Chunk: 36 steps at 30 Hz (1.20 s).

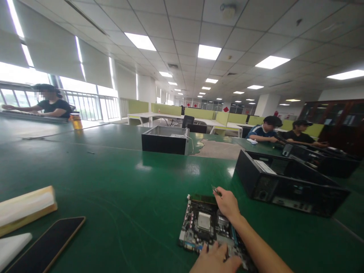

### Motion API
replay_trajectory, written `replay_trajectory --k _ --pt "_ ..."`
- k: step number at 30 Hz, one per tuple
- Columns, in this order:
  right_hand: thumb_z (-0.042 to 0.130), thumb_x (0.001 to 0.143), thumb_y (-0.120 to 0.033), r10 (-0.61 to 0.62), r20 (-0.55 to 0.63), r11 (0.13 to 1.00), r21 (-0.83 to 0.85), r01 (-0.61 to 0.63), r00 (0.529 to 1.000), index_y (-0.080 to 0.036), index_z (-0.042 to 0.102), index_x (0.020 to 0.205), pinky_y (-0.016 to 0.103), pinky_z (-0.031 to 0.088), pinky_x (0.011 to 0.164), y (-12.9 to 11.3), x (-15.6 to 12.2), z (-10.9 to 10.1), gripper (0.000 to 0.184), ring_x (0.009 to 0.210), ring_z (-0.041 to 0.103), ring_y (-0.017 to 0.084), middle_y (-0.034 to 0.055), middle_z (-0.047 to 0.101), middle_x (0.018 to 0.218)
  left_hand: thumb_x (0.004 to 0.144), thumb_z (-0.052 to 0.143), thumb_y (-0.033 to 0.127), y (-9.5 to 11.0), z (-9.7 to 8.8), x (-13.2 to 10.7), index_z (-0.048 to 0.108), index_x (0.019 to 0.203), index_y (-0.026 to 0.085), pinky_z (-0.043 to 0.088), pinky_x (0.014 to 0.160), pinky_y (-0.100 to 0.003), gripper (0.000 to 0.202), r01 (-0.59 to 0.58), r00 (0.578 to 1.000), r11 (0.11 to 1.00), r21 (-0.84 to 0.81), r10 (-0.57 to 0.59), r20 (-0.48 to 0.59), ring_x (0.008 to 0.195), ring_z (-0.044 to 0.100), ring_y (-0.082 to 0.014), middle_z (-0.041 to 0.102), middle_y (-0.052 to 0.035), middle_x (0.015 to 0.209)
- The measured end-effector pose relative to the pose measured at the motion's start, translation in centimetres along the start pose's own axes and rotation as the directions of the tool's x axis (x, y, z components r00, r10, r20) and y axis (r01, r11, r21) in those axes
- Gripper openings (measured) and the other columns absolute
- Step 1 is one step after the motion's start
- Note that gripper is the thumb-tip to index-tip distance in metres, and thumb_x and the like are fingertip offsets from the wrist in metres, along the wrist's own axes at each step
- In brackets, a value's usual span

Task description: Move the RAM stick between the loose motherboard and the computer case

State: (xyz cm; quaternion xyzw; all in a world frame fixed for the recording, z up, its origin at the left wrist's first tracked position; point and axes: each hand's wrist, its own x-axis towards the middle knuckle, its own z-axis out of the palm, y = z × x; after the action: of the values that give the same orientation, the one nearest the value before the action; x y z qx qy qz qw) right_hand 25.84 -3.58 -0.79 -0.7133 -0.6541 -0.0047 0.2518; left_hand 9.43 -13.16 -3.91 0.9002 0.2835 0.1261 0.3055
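Observation:
A motherboard [196,242] lies flat on the green table in front of me, with a square silver processor [204,222] in its socket. A long green strip [203,198] runs along its far edge. My left hand [214,259] rests over the board's near edge, fingers spread and holding nothing. Above the far right corner, my right hand [229,204] is closed in a pinch. A small, thin metal piece [214,189] sticks out from its fingertips; its exact kind is too small to tell.
An open black computer case [290,212] stands right of the board, another case [165,144] farther back. A dark phone-like slab [49,246], white piece [13,246] and pale box [28,208] lie left. People sit at the far left and right.

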Motion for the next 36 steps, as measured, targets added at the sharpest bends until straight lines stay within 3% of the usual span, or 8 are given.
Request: replay_trajectory --k 2,4,5,8,13,17,23,36 --pt "0.036 0.089 -0.041 0.016 -0.025 1.000 -0.026 -0.017 1.000 -0.023 0.058 0.073 0.023 0.026 0.052 -0.1 -0.6 -0.2 0.032 0.065 0.055 0.014 0.0005 0.062 0.071 0.082 0.046 0.045 0.3 -4.1 -0.3 0.038 0.134 0.037 0.040 0.099 -0.045 0.053 -0.053 0.996 0.999 -0.015 0.051 -0.079 0.123 0.044 -0.0293 0.030 -0.0047 0.147" --pt "0.038 0.088 -0.042 0.013 -0.043 0.999 -0.050 -0.015 0.999 -0.024 0.059 0.079 0.023 0.028 0.055 0.1 -1.3 -0.5 0.029 0.071 0.057 0.015 0.0011 0.063 0.081 0.076 0.055 0.041 -0.7 -7.9 -0.4 0.042 0.132 0.029 0.027 0.109 -0.040 0.058 0.017 0.943 0.999 0.039 -0.004 -0.333 0.130 0.034 -0.0257 0.032 -0.0045 0.145" --pt "0.039 0.088 -0.044 0.017 -0.047 0.998 -0.064 -0.020 0.999 -0.025 0.059 0.085 0.023 0.029 0.055 0.2 -1.6 -0.6 0.028 0.074 0.057 0.016 0.0016 0.063 0.086 0.075 0.055 0.037 -1.6 -9.4 -0.4 0.043 0.131 0.024 0.025 0.111 -0.038 0.058 0.082 0.919 0.996 0.044 -0.059 -0.391 0.131 0.032 -0.0245 0.033 -0.0066 0.144" --pt "0.038 0.086 -0.053 0.054 -0.028 0.990 -0.126 -0.057 0.998 -0.025 0.057 0.103 0.024 0.032 0.057 0.6 -2.4 -0.8 0.037 0.078 0.059 0.018 0.0052 0.061 0.100 0.074 0.055 0.033 -5.1 -11.5 -0.1 0.041 0.133 0.015 0.022 0.112 -0.036 0.063 0.213 0.890 0.977 0.004 -0.192 -0.413 0.133 0.030 -0.0229 0.034 -0.0113 0.144" --pt "0.039 0.086 -0.053 0.052 0.067 0.979 -0.202 -0.037 0.996 -0.024 0.062 0.087 0.025 0.033 0.059 1.2 -2.5 -0.6 0.037 0.078 0.060 0.019 0.0047 0.063 0.090 0.076 0.053 0.037 -7.6 -11.0 -0.1 0.035 0.137 0.014 0.027 0.110 -0.034 0.068 0.227 0.917 0.973 -0.042 -0.228 -0.327 0.129 0.037 -0.0211 0.040 -0.0097 0.141" --pt "0.043 0.085 -0.048 -0.001 0.105 0.983 -0.180 0.020 0.994 -0.023 0.062 0.075 0.025 0.032 0.059 1.4 -1.9 -0.6 0.033 0.077 0.059 0.017 0.0023 0.064 0.081 0.076 0.052 0.040 -7.2 -10.9 -0.3 0.038 0.135 0.013 0.029 0.108 -0.034 0.066 0.273 0.898 0.962 0.006 -0.253 -0.361 0.126 0.041 -0.0218 0.043 -0.0106 0.139" --pt "0.045 0.084 -0.045 -0.038 0.066 0.991 -0.129 0.046 0.997 -0.023 0.062 0.077 0.024 0.030 0.059 1.8 -2.0 -0.4 0.028 0.078 0.058 0.016 0.0008 0.065 0.082 0.075 0.053 0.042 -7.6 -10.7 -0.4 0.042 0.132 0.014 0.029 0.108 -0.033 0.064 0.230 0.919 0.971 0.060 -0.197 -0.342 0.125 0.042 -0.0220 0.045 -0.0102 0.137" --pt "0.035 0.088 -0.053 0.014 0.016 0.998 -0.063 -0.013 1.000 -0.022 0.059 0.061 0.023 0.026 0.052 2.4 -2.0 -0.2 0.047 0.063 0.055 0.014 0.0015 0.064 0.067 0.074 0.054 0.042 -6.8 -10.7 -0.6 0.045 0.130 0.017 0.031 0.106 -0.033 0.062 0.188 0.929 0.980 0.070 -0.154 -0.336 0.121 0.044 -0.0221 0.045 -0.0089 0.136"
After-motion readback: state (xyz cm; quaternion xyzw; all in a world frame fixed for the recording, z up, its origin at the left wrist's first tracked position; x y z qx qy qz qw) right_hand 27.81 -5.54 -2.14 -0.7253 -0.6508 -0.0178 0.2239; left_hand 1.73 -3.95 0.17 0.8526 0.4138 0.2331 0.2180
